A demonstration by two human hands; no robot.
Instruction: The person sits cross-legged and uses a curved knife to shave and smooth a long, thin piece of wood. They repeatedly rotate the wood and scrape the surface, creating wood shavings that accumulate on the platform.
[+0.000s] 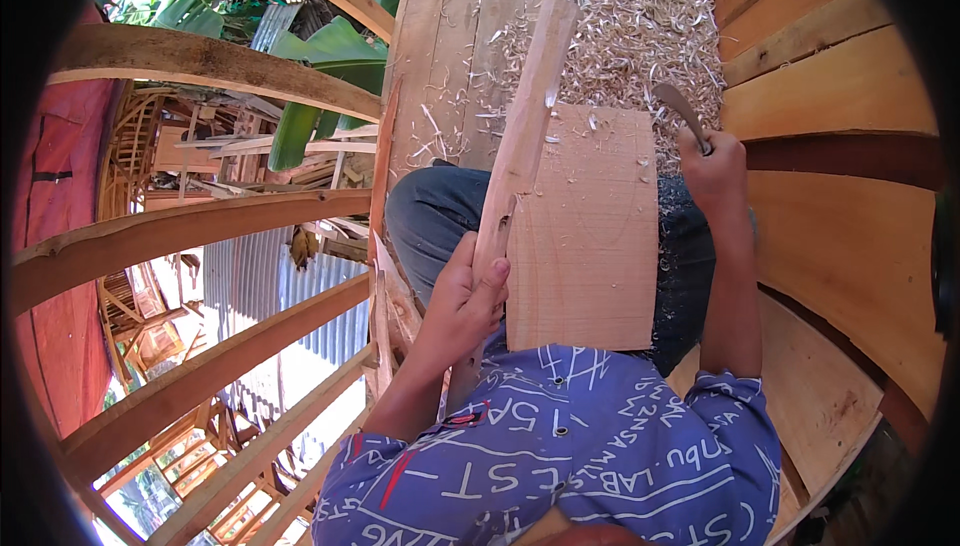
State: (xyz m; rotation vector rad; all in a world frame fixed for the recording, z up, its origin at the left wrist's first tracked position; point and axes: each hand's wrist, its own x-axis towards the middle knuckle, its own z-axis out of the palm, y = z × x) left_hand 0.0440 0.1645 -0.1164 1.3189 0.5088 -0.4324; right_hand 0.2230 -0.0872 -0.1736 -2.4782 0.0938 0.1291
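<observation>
My left hand (465,291) is closed round the near end of a long, pale wooden stick (522,141), which slants up and away toward the far planks. A dark notch or knot marks the stick just beyond my fingers. In my right hand (716,168) is a knife (681,109), its curved blade pointing up and to the left, apart from the stick. Across my lap lies a flat wooden board (590,236), beneath the stick's right side. A few curls of shaved wood rest on the board.
Wood shavings (640,41) pile thickly on the plank floor (455,56) ahead. A plank wall (830,76) rises close on my right. Curved wooden rails (210,216) stand on the left, with corrugated metal sheets (320,296) and banana leaves (335,61) beyond them.
</observation>
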